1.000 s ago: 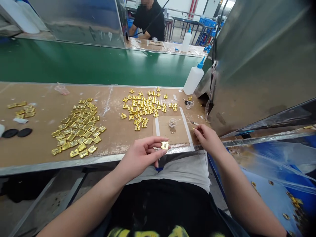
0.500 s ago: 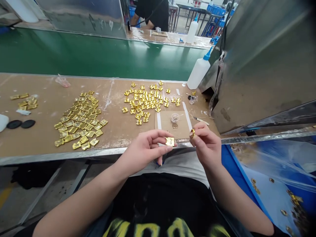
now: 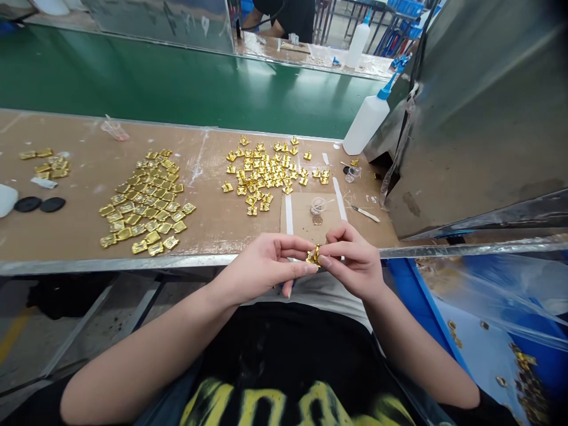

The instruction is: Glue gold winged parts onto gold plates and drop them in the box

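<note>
On my feed, my left fingers (image 3: 298, 270) pinch a gold plate (image 3: 310, 258) and my right fingers (image 3: 342, 251) grip a gold ring (image 3: 316, 253) against it, at the worktop's (image 3: 208, 222) near edge. Beyond lie scattered gold pieces (image 3: 267, 173), with a white bottle (image 3: 365, 125) farther back.

The left forearm (image 3: 153, 346), bare, slants up and inward; the right forearm (image 3: 421, 343), also bare, rises more steeply. The left hand (image 3: 268, 261) pinches with thumb and index finger stretched forward; the right hand (image 3: 355, 260) pinches opposite, fingers bent. The 2 hands are close together, perhaps touching.
</note>
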The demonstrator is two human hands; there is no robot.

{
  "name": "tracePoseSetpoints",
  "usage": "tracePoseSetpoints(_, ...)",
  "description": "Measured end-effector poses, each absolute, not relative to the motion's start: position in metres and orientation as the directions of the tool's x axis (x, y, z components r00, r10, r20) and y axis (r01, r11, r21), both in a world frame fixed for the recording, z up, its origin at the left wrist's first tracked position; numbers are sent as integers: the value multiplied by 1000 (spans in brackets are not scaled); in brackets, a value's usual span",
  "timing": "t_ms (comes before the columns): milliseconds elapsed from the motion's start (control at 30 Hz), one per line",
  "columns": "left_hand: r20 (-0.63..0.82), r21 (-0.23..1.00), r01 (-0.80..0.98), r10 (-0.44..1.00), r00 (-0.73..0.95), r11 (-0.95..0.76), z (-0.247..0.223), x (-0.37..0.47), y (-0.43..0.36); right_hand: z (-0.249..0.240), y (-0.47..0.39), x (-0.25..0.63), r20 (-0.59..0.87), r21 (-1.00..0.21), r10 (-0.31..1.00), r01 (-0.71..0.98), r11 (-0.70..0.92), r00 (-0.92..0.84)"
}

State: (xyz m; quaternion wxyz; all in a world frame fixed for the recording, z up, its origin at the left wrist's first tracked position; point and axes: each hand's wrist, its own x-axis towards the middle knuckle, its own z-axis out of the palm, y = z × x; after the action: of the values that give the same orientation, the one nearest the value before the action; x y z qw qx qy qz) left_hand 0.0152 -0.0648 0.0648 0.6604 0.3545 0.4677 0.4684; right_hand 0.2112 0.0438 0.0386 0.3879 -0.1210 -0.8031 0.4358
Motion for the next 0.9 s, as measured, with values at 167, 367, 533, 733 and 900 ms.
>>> tracePoseSetpoints(167, -312, 865, -362, 937, 154, 348, 62, 14, -64, 42, 41, 211, 544, -761, 489, -156, 629, -683)
tracePoseSetpoints(367, -337, 873, -337, 936, 107, 353, 65, 13, -65, 42, 39, 210, 665, -556, 379, -88, 826, -643)
tracePoseSetpoints(533, -313, 909, -275, 949, 39, 312, 71, 19, -70, 38, 35, 209, 734, -433, 335, -27, 901, -590)
tracePoseSetpoints(733, -225, 958, -187, 974, -21, 218, 76, 25, -78, 42, 29, 208, 772, -459, 355, -75, 885, -528)
tracePoseSetpoints(900, 120, 991, 81, 963, -242, -104, 77, 25, -84, 47, 21, 204, 719, -605, 495, -88, 791, -488)
